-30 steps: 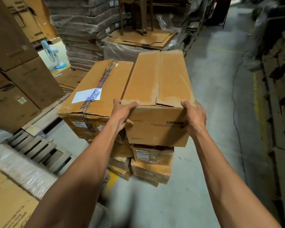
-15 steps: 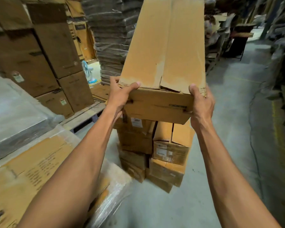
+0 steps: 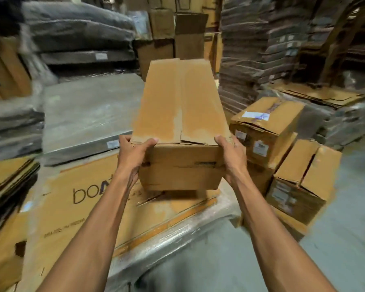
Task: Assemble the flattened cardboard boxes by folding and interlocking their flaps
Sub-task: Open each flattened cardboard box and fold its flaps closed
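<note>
standing over the shrink-wrapped bale of flat cartons (image 3: 76, 218) that fills the view from 6 to 9 o'clock, you have its printed top sheet as the nearest landing surface. at the centre you hold the assembled cardboard box (image 3: 180, 98), its long side running away from you toward 12 o'clock. its near bottom edge is just above the bale and seems clear of it, though the blur makes contact hard to rule out. at 3 o'clock sits a pile of labelled boxes (image 3: 268, 133), one with tape across its lid. your left hand (image 3: 133, 153) clamps the box's near left corner, thumb hooked over the top edge, fingers hidden round the side. your right hand (image 3: 230, 153) grips the near right corner the same way. smallest of all, the top flaps (image 3: 198, 135) meet along a centre seam, and their near end looks ragged and slightly raised.

by the look of it, folding on this box is done and you are at the set-down step. the next move calls for lowering it level onto a surface, then pressing that raised flap end flat so the interlock holds.
</note>
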Available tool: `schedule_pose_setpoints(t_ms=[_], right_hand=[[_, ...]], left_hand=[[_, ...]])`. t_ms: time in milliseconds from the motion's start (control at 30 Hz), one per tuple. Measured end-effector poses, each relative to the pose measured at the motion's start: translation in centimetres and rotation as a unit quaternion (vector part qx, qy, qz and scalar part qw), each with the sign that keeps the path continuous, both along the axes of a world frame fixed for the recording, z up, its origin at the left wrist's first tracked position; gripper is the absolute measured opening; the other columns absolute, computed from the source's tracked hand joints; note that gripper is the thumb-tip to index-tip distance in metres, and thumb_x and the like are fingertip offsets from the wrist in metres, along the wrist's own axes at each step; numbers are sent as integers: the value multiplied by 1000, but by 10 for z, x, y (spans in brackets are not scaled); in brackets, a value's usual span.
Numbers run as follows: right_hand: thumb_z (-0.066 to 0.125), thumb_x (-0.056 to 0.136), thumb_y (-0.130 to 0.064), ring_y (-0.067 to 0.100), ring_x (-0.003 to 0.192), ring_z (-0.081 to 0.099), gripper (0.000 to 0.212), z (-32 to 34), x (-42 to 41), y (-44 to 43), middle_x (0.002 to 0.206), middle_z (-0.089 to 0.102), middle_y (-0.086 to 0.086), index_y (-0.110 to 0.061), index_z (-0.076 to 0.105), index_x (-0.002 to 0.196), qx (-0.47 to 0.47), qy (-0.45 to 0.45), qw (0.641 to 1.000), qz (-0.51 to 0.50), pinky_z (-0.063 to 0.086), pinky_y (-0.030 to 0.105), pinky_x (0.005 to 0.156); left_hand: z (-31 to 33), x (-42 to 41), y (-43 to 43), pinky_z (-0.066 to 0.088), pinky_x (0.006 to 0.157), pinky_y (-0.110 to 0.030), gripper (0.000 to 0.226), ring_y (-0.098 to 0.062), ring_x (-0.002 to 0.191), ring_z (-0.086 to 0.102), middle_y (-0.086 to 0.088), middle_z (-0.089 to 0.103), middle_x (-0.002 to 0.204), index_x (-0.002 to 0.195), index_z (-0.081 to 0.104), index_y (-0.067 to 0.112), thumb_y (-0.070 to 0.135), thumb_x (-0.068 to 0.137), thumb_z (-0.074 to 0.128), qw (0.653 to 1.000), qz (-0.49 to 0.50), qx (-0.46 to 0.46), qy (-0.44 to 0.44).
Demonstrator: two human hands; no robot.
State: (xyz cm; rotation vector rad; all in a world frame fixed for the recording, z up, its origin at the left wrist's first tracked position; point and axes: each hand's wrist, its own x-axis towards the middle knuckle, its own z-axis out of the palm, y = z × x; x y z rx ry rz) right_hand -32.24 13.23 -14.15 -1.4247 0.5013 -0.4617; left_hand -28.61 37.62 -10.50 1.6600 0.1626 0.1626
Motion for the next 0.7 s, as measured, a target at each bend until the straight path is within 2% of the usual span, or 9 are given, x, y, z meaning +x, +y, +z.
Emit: schedule_pose_setpoints(t_ms=[33, 100, 233, 333, 400, 467, 567, 633, 700], right_hand=[[71, 69, -57, 21, 104, 68, 38, -7, 1, 15, 106, 74, -10, -46, 74, 105, -4, 4, 1000, 28, 58, 56, 93], [68, 70, -58, 25, 103, 67, 48, -17, -1, 43, 104, 72, -6, -39, 73, 113, -22, 21, 997, 73, 58, 63, 87], [66, 68, -61, 29, 107, 65, 63, -36, -7, 82, 115, 69, 2, -36, 66, 127, -28, 49, 989, 138, 62, 61, 74], [69, 65, -60, 28, 111, 65, 78, -55, -10, 96, 130, 65, 1, -37, 60, 139, -14, 66, 985, 156, 61, 62, 80], [69, 64, -58, 27, 113, 62, 81, -63, -14, 101, 133, 61, -3, -37, 57, 142, -11, 79, 985, 155, 58, 63, 87], [69, 72, -52, 24, 119, 57, 76, -70, -19, 102, 133, 57, -9, -36, 54, 145, -13, 88, 985, 147, 54, 58, 98], [66, 93, -36, 15, 126, 46, 62, -88, -25, 95, 133, 48, -14, -30, 48, 152, 15, 77, 987, 139, 41, 42, 110], [60, 98, -42, 19, 127, 53, 48, -104, -32, 88, 137, 58, -9, -30, 57, 144, 87, 72, 984, 141, 48, 45, 102], [53, 101, -47, 21, 123, 58, 41, -131, -39, 84, 133, 64, -2, -27, 65, 135, 196, 67, 973, 101, 54, 46, 91]], left_hand=[[-10, -10, 18, 62, 72, -56, 82, -16, 101, 60, 0, 61, 116, 121, 43, 22, 49, 60, 92, 1000, 21, -6, 11], [-26, -31, 48, 62, 72, -60, 86, -20, 102, 62, -2, 64, 115, 121, 44, 26, 53, 55, 91, 997, 66, -8, 28], [-50, -64, 85, 61, 72, -58, 76, -22, 95, 61, -4, 60, 109, 122, 39, 25, 45, 69, 89, 989, 133, -7, 66], [-71, -79, 99, 60, 63, -59, 71, -26, 92, 62, -7, 58, 107, 120, 38, 24, 42, 73, 88, 983, 156, -21, 98], [-85, -88, 100, 61, 63, -56, 75, -28, 96, 60, -9, 55, 111, 123, 37, 27, 45, 71, 88, 978, 171, -20, 115], [-97, -93, 94, 62, 73, -55, 76, -29, 101, 58, -8, 53, 114, 123, 34, 30, 48, 71, 87, 976, 179, -14, 126], [-109, -99, 78, 48, 83, -42, 70, -30, 106, 53, -10, 52, 120, 124, 29, 28, 45, 80, 81, 975, 175, 32, 133], [-114, -102, 69, 42, 85, -40, 74, -32, 113, 51, -13, 50, 131, 135, 29, 20, 43, 84, 78, 973, 174, 59, 141], [-121, -105, 64, 43, 99, -46, 81, -35, 127, 46, -15, 42, 147, 146, 27, 16, 44, 87, 75, 968, 189, 100, 129]])
